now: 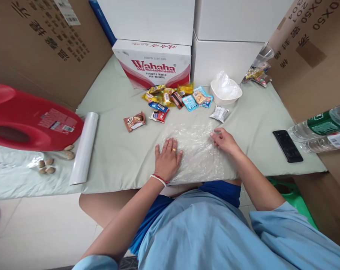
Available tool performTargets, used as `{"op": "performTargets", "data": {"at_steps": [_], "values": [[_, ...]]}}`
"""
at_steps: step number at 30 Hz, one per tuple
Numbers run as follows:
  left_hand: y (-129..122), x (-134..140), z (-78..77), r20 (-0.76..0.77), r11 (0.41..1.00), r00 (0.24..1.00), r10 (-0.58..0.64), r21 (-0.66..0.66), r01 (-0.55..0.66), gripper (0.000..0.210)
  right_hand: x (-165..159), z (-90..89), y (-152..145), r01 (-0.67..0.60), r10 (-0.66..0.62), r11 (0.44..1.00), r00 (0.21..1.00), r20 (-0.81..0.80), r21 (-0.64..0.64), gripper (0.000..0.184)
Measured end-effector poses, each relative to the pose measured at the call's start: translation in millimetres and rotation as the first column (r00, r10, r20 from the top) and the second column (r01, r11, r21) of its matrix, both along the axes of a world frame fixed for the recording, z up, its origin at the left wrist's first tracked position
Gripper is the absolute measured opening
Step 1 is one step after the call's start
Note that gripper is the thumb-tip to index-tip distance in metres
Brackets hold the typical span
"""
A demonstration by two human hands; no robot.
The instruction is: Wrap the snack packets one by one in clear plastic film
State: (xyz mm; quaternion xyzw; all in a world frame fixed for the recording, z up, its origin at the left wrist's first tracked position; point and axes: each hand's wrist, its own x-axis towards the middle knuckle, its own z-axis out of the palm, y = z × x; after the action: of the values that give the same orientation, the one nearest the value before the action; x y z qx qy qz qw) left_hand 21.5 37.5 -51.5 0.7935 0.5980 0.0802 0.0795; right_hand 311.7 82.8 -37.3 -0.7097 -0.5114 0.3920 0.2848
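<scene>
While the left hand [167, 161] presses flat on a clear plastic sheet [195, 157], its grip spread open, the right hand [224, 140] curls its fingers at the sheet's far right; whether that grip pinches the film I cannot tell. The sheet lies at the near edge of the tabletop [116, 150]. Wrapped snacks [167, 97] and a white bowl [221, 101] sit beyond, backed by a Wahaha carton [155, 63]. A white roll [85, 146] lies leftward, a phone [288, 146] rightward. Red jug [46, 120] and bottles [324, 125] are cut off by the frame; the film's outline seems hard to trace.
</scene>
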Motion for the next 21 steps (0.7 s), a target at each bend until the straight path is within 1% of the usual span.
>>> {"op": "performTargets", "data": {"at_steps": [2,3,4,7,9,10,11,12,13,14,15,16,17,19,20,21], "values": [[3,0,1.5,-0.007,1.000,1.000,0.020,-0.006,-0.020,0.063,-3,-2.4,0,-0.080,0.076,0.996,0.991,0.108,0.032,0.064],[5,-1,2.0,-0.009,0.999,0.999,0.038,-0.008,-0.038,0.063,-4,-4.2,0,-0.114,0.106,0.992,0.983,0.147,0.046,0.064],[9,-3,2.2,-0.009,0.998,0.998,0.061,-0.009,-0.062,0.063,-4,-6.1,1,-0.129,0.117,0.990,0.979,0.169,0.059,0.060],[19,-14,0.8,-0.001,0.991,0.991,0.132,-0.007,-0.132,0.064,4,-9.6,6,-0.081,0.070,0.994,0.987,0.147,0.068,0.043],[22,-20,-0.7,0.003,0.990,0.990,0.143,-0.001,-0.143,0.064,9,-7.1,10,-0.030,0.021,0.998,0.987,0.159,0.054,0.043],[22,-22,-1.1,0.003,0.991,0.991,0.137,0.005,-0.137,0.063,9,-4.2,11,-0.002,-0.013,0.997,0.979,0.204,0.075,0.044],[21,-23,-0.7,0.002,0.991,0.991,0.132,0.014,-0.132,0.063,8,-0.4,12,0.020,-0.054,0.992,0.962,0.268,0.129,0.045],[20,-22,0.5,0.001,0.991,0.992,0.129,0.029,-0.129,0.063,4,3.6,13,0.027,-0.099,0.977,0.938,0.332,0.213,0.044],[19,-21,2.6,0.000,0.991,0.992,0.128,0.050,-0.127,0.064,-3,7.4,13,0.006,-0.129,0.951,0.916,0.381,0.308,0.042],[18,-19,5.5,0.001,0.989,0.992,0.124,0.075,-0.124,0.063,-12,10.4,13,-0.051,-0.125,0.920,0.902,0.413,0.390,0.038],[18,-16,8.9,0.005,0.988,0.994,0.112,0.103,-0.112,0.063,-23,11.9,12,-0.143,-0.072,0.887,0.896,0.437,0.440,0.036],[20,-13,12.4,0.012,0.988,0.996,0.090,0.127,-0.090,0.062,-34,11.7,11,-0.257,0.021,0.853,0.887,0.461,0.455,0.035],[23,-10,15.4,0.020,0.988,0.998,0.055,0.141,-0.057,0.061,-46,9.6,9,-0.375,0.133,0.815,0.863,0.488,0.442,0.037],[32,-7,18.4,0.026,0.991,0.999,-0.019,0.132,0.015,0.060,-66,1.0,2,-0.571,0.333,0.737,0.772,0.541,0.362,0.041],[39,-6,17.9,0.021,0.993,0.999,-0.040,0.109,0.037,0.059,-73,-4.7,-2,-0.631,0.397,0.708,0.727,0.560,0.316,0.045],[45,-7,16.1,0.012,0.996,0.999,-0.047,0.076,0.046,0.059,-77,-10.5,-7,-0.667,0.437,0.692,0.691,0.576,0.275,0.050]]}}
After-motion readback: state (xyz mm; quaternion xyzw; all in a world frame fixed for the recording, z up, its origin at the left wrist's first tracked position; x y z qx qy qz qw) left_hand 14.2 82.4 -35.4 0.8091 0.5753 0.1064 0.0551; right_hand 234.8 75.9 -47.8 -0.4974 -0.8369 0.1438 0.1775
